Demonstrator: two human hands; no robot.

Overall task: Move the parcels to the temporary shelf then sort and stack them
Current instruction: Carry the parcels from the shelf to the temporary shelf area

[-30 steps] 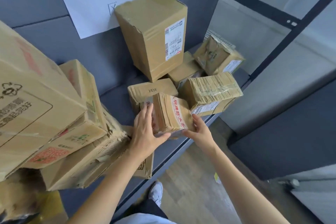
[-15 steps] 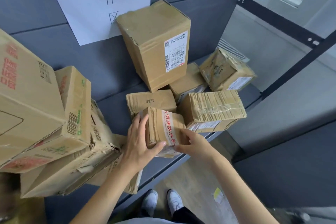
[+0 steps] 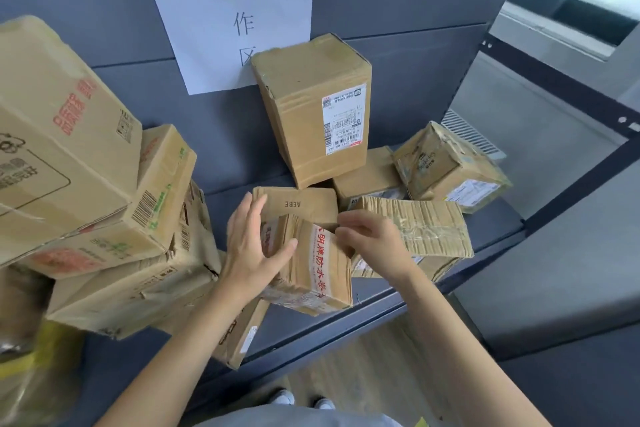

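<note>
The small taped parcel (image 3: 311, 267) lies tilted at the front edge of the grey shelf (image 3: 491, 236), directly in front of the flat "AEBE" box (image 3: 298, 204) and well below the tall upright box (image 3: 315, 107), probably so that it can be turned and sorted. The left hand (image 3: 249, 250) clasps the parcel's left side, fingers nearly straight and close together, thumb pressed across its top face. The right hand (image 3: 374, 243) has its fingers curled at the parcel's far right corner; whether they pinch it cannot be told.
</note>
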